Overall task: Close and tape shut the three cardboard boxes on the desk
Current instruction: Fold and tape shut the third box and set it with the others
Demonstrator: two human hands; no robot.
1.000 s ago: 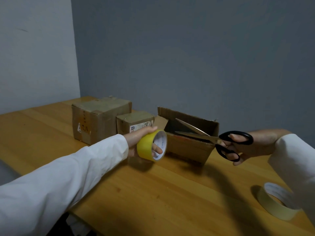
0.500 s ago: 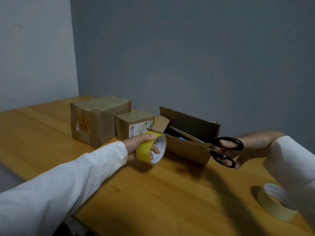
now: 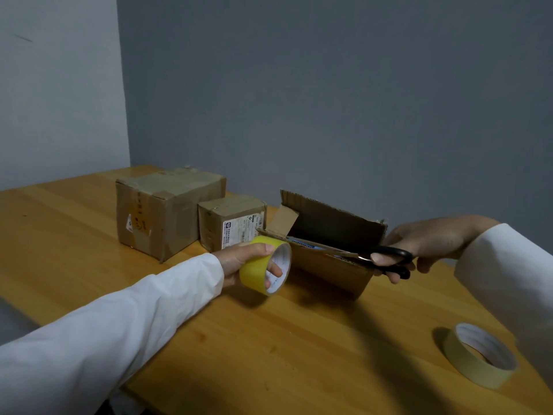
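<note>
gaping brown cardboard box (image 3: 329,265), flaps up

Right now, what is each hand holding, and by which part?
The left hand grips the yellow tape roll, fingers through its core. The right hand holds the scissors by the black handles.

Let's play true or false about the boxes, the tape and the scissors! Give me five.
1. The left hand holds a yellow tape roll. True.
2. All three boxes are closed. False: the big box and small box are closed, but the right box has its flaps up.
3. The right hand holds black-handled scissors. True.
4. The pale tape roll sits on top of a box. False: it lies on the desk.
5. The scissors lie flat on the desk. False: they are held up at the open box.
</note>
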